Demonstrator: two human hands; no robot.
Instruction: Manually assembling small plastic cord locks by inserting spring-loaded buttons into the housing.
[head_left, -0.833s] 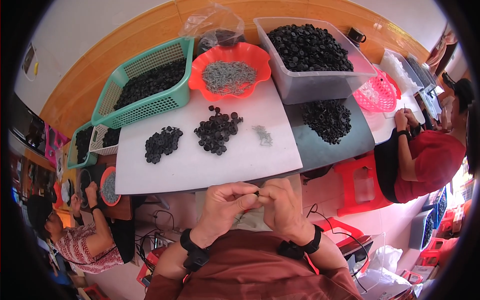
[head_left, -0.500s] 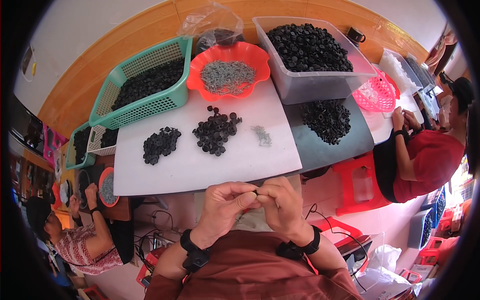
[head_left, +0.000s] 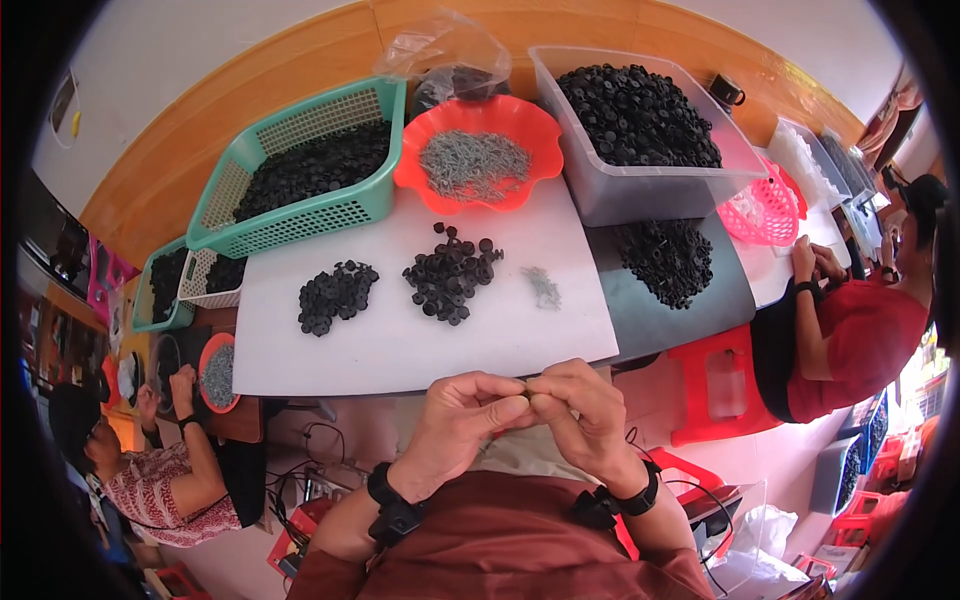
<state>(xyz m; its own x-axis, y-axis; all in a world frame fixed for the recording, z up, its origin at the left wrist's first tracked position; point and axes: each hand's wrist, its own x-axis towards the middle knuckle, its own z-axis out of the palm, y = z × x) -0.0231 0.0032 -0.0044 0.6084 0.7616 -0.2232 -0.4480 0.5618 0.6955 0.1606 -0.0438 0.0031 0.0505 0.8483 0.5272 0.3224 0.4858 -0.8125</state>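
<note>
Left hand (head_left: 460,420) and right hand (head_left: 580,412) are pinching a small part (head_left: 526,392), mostly hidden. Uneven pressure could be risking a slip and drop.

Bright light fills the scene, glaring nearly white at the far right, probably daylight; the fisheye bows the wooden panel (head_left: 235,105), and the corners fall black.
</note>
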